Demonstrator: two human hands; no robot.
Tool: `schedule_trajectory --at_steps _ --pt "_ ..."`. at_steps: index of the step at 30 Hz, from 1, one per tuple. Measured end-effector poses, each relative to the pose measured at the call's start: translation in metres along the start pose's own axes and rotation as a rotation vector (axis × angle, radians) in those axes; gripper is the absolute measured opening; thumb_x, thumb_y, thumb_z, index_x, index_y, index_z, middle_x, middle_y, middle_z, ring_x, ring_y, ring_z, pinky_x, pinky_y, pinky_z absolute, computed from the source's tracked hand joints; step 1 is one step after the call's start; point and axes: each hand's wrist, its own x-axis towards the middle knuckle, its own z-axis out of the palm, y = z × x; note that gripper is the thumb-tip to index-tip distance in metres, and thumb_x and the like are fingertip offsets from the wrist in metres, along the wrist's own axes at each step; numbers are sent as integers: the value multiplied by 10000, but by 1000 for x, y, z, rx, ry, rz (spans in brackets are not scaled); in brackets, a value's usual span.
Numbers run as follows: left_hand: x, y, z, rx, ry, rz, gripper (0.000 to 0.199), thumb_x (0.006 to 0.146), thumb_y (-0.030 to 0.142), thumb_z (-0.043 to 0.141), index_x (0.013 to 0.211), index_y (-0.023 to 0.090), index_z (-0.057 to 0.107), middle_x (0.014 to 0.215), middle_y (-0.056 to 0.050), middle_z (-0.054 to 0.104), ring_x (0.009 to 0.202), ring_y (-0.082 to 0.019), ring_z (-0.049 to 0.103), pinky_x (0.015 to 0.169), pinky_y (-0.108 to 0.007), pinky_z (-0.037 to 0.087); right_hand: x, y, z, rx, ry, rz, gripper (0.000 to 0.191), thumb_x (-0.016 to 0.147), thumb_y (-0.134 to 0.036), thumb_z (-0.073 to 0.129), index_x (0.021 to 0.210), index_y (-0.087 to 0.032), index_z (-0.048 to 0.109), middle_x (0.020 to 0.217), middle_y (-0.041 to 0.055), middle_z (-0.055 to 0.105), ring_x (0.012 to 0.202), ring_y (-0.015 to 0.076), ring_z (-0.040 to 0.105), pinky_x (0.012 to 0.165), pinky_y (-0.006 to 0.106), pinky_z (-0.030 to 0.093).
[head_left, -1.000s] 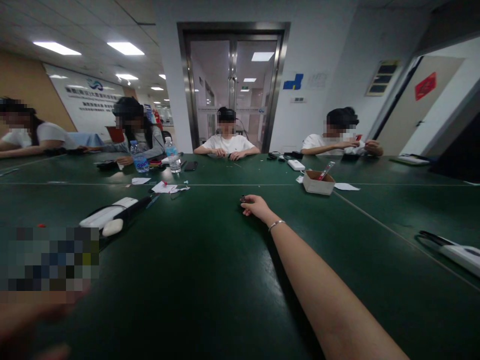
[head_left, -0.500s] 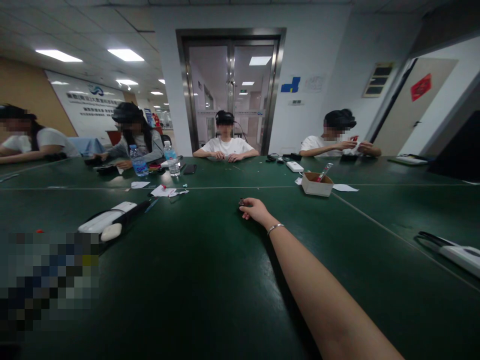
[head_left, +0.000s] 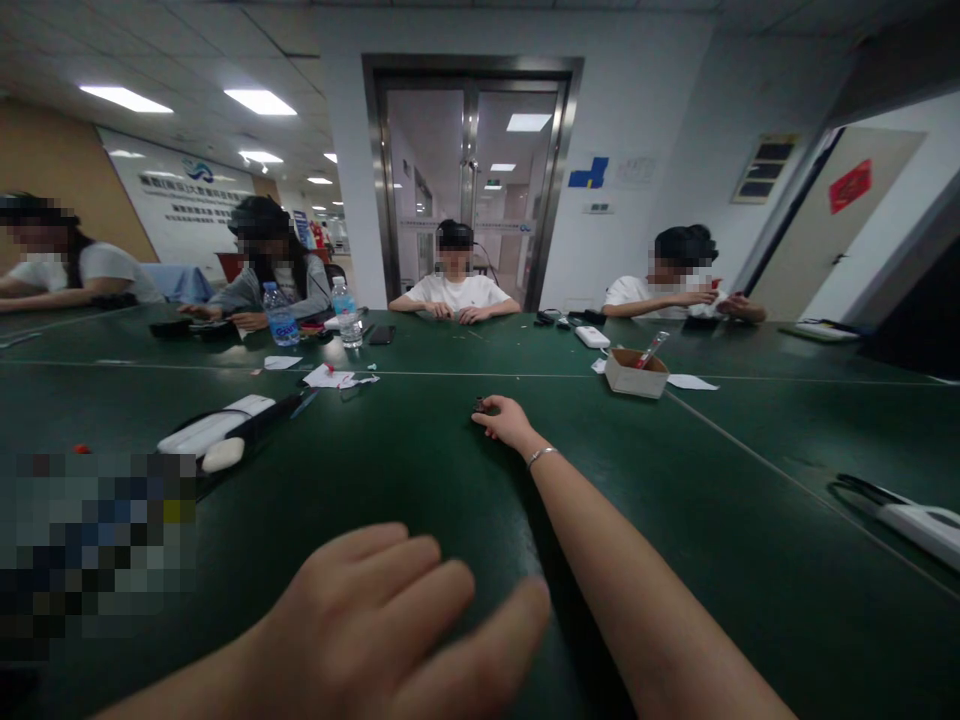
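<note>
1. Pinching a small dark object (head_left: 479,405) in the grip of the right hand (head_left: 508,424), at the middle of the smooth, faintly glossy green worktop (head_left: 360,460).
2. Reaching in near with the left hand (head_left: 375,620), blurred, fingers bent, palm side hidden; cannot tell whether clenched or grasping.
3. Blocking part of the near worktop from view with the left hand and right forearm (head_left: 637,570).
4. Lying at left: a smooth white oblong device (head_left: 217,425) with black cable, beside a rounded white piece (head_left: 223,455).
5. Set farther left: crumpled white paper (head_left: 328,376), two clear plastic bottles (head_left: 281,318) (head_left: 346,315) upright, and a flat black phone (head_left: 382,335).
6. Placed right and beyond the right hand: an open cardboard box (head_left: 636,380), with a slim clear-and-red stick (head_left: 652,349) leaning inside.
7. Seated along the far side: several people (head_left: 455,290).
</note>
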Motion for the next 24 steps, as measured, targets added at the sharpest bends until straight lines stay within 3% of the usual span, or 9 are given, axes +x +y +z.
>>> schedule_trajectory --at_steps 3,5,7,9,11,15,18,20,24 --pt "68 -28 8 238 -31 126 380 833 278 443 1208 279 505 834 -50 606 770 -173 577 694 -286 477 4 2 8 -138 70 -45 144 733 -196 708 812 -139 602 657 -11 597 423 70 502 399 164 397" --pt "110 -61 15 322 -2 17 360 832 228 435 1184 234 513 942 -71 593 868 -192 567 764 -292 458 6 4 11 -221 143 -117 148 711 -236 721 765 -148 615 694 -9 607 537 100 548 498 187 428" --pt "144 -98 24 344 60 -181 371 796 216 491 1165 194 522 1074 -112 550 993 -241 533 850 -330 431 5 6 12 -304 193 -180 155 694 -258 730 755 -156 631 728 0 617 647 130 569 588 209 436" --pt "170 -129 36 255 69 -320 446 740 219 568 1180 163 519 1116 -141 523 1034 -278 520 902 -363 407 4 6 12 -349 194 -190 157 697 -258 728 788 -160 646 776 17 627 705 148 574 635 225 431" --pt "188 -150 52 54 66 -360 460 720 258 610 1166 171 539 1100 -132 537 1028 -272 532 911 -358 408 2 6 11 -371 188 -184 168 706 -251 722 826 -155 654 839 41 632 748 163 578 653 233 425" --pt "199 -167 92 -442 120 -417 275 729 291 633 977 174 636 957 -92 615 875 -215 592 808 -323 472 1 4 10 -391 171 -204 174 721 -220 700 873 -148 654 851 55 637 750 172 581 625 233 414" --pt "192 -176 117 -710 293 -429 167 741 240 625 887 158 628 871 -64 632 733 -154 600 715 -291 500 1 3 11 -372 166 -251 124 735 -206 674 847 -160 650 799 28 643 717 157 579 620 227 421" --pt "186 -184 127 -813 370 -443 159 734 227 638 868 147 612 842 -57 627 692 -137 597 678 -282 510 2 3 12 -355 171 -283 92 731 -188 673 816 -164 649 780 14 643 723 150 580 638 224 432" --pt "181 -196 134 -853 385 -453 158 722 192 651 868 143 614 837 -59 626 706 -144 611 696 -303 520 2 3 11 -173 85 -227 135 735 -146 675 869 -145 655 730 8 635 589 112 572 552 196 453"
